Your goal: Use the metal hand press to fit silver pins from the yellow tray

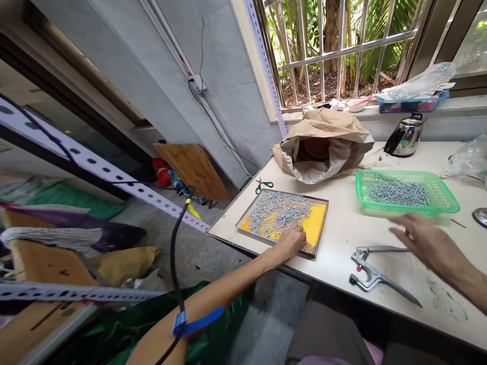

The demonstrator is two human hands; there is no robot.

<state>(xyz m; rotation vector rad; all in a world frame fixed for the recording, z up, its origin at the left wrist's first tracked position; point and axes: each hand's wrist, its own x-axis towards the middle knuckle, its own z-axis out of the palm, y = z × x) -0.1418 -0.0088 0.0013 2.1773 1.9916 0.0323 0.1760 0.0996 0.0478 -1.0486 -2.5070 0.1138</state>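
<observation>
My left hand [291, 242] rests at the near edge of a shallow tray [322, 223] with a yellow bottom. Its fingers are bent and pressed together over the small silver pieces [281, 208], which look like screws; whatever is between the fingertips is hidden. My right hand [422, 237] hovers over the table just in front of a green plastic basket [449, 197], thumb and fingers apart, with nothing seen in it. More of the silver pieces [399, 193] lie in a heap inside that basket. Below my right hand are metal locking pliers [375, 274], lying on the table.
Green-handled scissors [264, 185] lie behind the tray. Farther back stand an open brown paper bag [323, 147] and a steel kettle [406, 136]. A clear plastic bag [470, 157] is at the right. A black cable [173, 253] runs along my left arm, beside a perforated metal post [140, 190].
</observation>
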